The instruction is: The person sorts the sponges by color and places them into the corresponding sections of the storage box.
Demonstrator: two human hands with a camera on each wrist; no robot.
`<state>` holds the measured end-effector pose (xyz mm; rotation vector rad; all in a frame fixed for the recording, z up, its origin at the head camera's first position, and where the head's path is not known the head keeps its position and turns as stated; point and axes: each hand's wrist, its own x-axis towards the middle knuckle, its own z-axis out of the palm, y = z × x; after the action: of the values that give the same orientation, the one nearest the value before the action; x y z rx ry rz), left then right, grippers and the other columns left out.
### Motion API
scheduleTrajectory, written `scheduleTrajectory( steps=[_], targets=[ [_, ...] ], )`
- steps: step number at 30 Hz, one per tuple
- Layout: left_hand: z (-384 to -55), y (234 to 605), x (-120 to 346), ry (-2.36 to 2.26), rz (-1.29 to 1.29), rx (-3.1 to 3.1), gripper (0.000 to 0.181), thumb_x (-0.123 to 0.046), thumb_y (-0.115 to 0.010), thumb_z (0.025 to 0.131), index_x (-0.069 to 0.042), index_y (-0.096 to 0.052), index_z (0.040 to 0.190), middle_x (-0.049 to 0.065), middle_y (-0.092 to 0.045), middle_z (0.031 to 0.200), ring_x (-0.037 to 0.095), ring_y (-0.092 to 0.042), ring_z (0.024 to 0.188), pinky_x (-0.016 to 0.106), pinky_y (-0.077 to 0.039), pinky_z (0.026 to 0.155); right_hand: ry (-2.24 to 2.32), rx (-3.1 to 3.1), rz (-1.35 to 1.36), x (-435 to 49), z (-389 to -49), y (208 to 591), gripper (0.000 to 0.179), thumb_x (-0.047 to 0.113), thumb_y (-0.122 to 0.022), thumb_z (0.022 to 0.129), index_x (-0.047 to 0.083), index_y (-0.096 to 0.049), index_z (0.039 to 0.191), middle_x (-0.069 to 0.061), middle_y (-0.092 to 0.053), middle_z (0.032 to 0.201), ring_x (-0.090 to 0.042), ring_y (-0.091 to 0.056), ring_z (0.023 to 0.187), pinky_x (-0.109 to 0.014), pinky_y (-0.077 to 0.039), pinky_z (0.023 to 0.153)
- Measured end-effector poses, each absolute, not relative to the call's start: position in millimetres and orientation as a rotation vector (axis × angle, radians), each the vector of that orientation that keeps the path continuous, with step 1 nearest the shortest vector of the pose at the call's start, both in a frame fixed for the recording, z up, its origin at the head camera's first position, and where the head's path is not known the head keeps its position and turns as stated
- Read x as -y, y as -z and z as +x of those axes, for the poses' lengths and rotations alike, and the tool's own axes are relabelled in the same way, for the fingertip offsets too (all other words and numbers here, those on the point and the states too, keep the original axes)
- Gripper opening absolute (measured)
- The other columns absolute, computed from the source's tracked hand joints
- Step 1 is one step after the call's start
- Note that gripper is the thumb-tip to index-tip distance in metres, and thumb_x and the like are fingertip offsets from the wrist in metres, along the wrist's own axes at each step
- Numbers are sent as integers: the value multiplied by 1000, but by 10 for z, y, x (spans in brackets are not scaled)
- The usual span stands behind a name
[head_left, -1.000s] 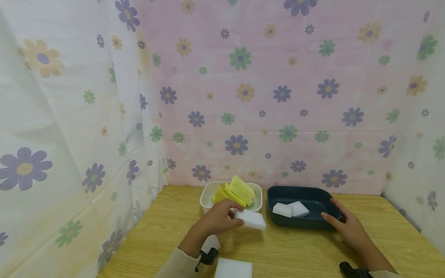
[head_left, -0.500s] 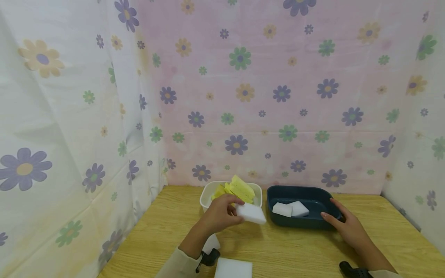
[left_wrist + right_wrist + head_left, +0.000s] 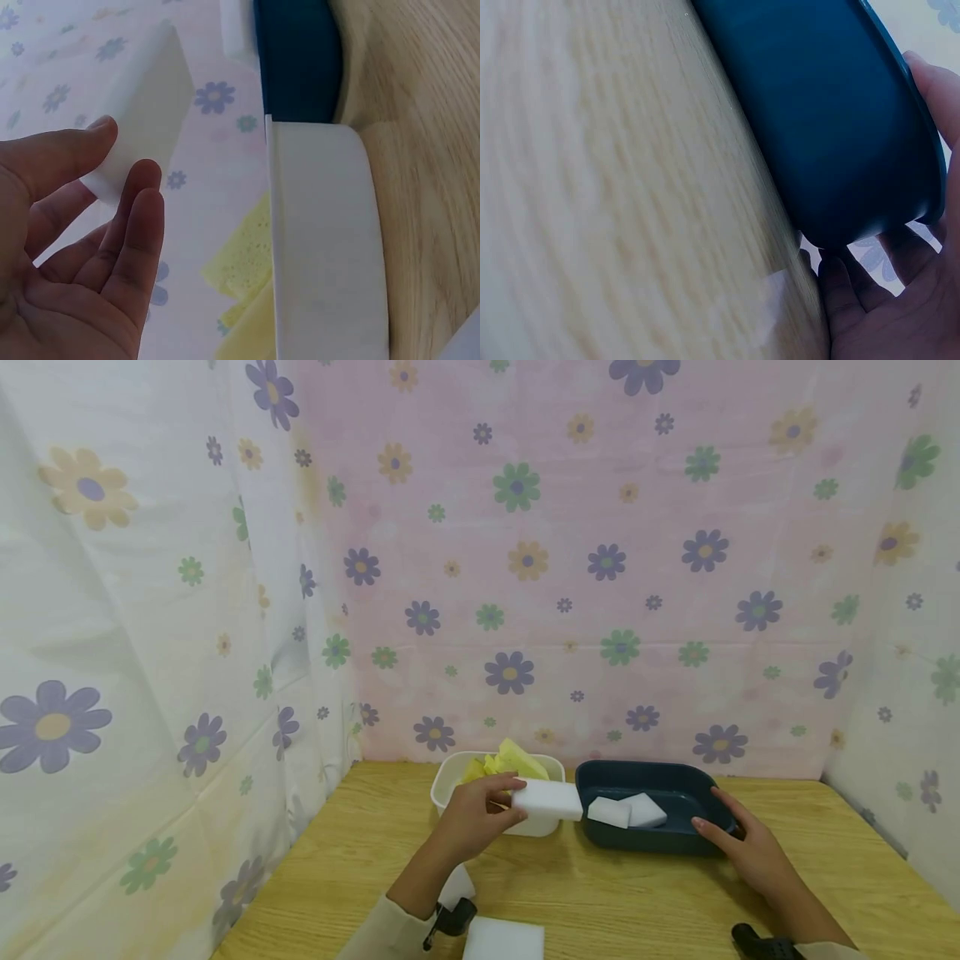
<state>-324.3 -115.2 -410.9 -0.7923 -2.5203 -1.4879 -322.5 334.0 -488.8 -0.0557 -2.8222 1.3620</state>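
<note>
My left hand [image 3: 472, 818] pinches a white sponge block [image 3: 547, 799] by its left end, thumb in front. The block is raised in front of the white container [image 3: 534, 829] and its right end overlaps the blue container's left edge in the head view. Yellow sponges [image 3: 525, 762] stick up out of the white container, partly hidden by the hand. On the right, my right hand [image 3: 757, 856] grips the end of the dark blue container [image 3: 645, 841], thumb at its rim [image 3: 911, 64] in the right wrist view. Two white sponge pieces [image 3: 647, 811] lie inside it.
A white block [image 3: 504, 939] lies on the wooden table [image 3: 615, 910] at the near edge of view. Another white piece [image 3: 457, 887] is partly behind my left wrist. Flowered cloth [image 3: 570, 652] stands behind and at both sides.
My left hand has raised the white sponge block a little and turned it so its long side faces me. The right hand and both containers stay in place.
</note>
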Motion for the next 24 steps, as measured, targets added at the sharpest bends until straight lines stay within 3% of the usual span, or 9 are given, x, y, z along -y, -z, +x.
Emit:
scheduleTrajectory(
  steps=[10, 17, 24],
  targets=[
    [-3311, 4201, 1030, 1542, -762, 2517, 38, -24, -81, 91, -12, -75, 127, 17, -60, 146, 23, -75, 107, 27, -61, 79, -1367, 2830, -65, -3333, -3223, 4869, 96, 67, -55, 99, 29, 0, 168, -30, 4, 170, -67, -10, 146, -82, -27, 104],
    [-3356, 4198, 928, 1420, -747, 2577, 30, -23, -87, 85, -17, -79, 114, 6, -73, 126, 15, -76, 94, 26, -61, 71, -1372, 2825, -64, -3336, -3224, 4860, 95, 66, -55, 99, 31, 1, 168, -29, 4, 170, -67, -10, 146, -82, -27, 104],
    [-3405, 4180, 711, 1343, -699, 2629, 29, -26, -89, 83, -19, -81, 110, 1, -70, 115, 7, -72, 89, 23, -59, 68, -1392, 2812, -66, -3314, -3205, 4852, 96, 65, -55, 99, 29, 1, 168, -30, 4, 170, -67, -9, 146, -82, -26, 105]
  ],
)
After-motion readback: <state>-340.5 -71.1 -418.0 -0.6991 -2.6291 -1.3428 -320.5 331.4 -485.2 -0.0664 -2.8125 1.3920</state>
